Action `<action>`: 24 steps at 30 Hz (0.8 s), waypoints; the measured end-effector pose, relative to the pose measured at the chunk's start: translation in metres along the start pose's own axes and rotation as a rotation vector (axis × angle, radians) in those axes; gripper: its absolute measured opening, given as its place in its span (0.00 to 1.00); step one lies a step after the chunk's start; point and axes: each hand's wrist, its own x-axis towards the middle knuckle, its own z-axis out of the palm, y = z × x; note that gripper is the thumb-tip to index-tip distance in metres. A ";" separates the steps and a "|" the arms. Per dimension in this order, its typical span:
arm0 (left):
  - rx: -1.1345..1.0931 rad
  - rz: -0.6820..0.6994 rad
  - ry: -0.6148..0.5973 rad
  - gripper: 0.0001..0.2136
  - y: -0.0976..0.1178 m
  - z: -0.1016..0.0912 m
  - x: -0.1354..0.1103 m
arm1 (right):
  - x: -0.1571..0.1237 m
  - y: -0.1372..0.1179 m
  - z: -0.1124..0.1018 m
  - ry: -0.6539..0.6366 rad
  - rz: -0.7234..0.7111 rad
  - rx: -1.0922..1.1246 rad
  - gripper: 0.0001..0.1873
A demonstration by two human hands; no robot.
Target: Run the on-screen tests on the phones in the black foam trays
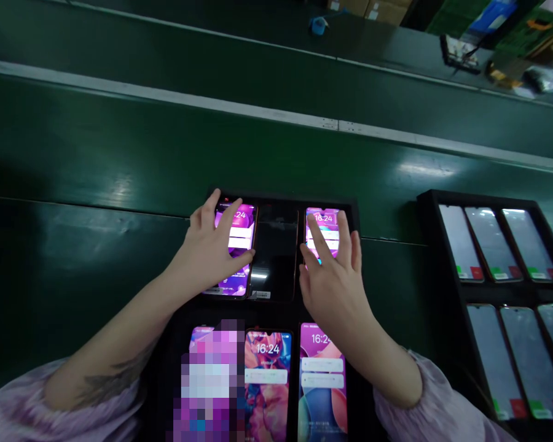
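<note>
A black tray [286, 197] in front of me holds smartphones in two rows. My left hand [212, 242] spreads over the back-left smartphone [242, 270], which is lit purple; thumb and fingers lie at its edges. Over the lit back-right smartphone [323, 236] lies my right hand [336, 276], fingers apart. Between them sits a smartphone with a dark screen [275, 252] and a small label at its lower edge. In the front row, a middle smartphone [267, 393] and a right one [322, 399] show 16:24. The front-left one is partly blurred out.
To the right stands a second black tray [488, 197] with several pale-screened smartphones bearing green and red marks. A metal strip [258, 113] crosses the green work surface [166, 147]. Farther back are a small blue object [319, 26], cardboard boxes [387, 11] and clear plastic wrapping [550, 83].
</note>
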 end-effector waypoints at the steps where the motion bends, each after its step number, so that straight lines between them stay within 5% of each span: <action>1: 0.005 0.002 -0.011 0.46 0.001 -0.001 0.000 | 0.000 -0.001 0.004 -0.005 0.013 0.032 0.19; 14: -0.048 -0.040 -0.031 0.53 0.006 0.000 0.004 | 0.007 0.010 0.015 0.030 -0.130 0.079 0.18; 20: -0.463 0.056 0.161 0.49 -0.034 0.010 -0.013 | -0.003 0.015 0.015 0.251 -0.147 0.099 0.13; 24: -0.687 -0.025 0.081 0.46 -0.059 0.021 -0.040 | -0.016 0.017 0.008 0.222 -0.256 0.162 0.11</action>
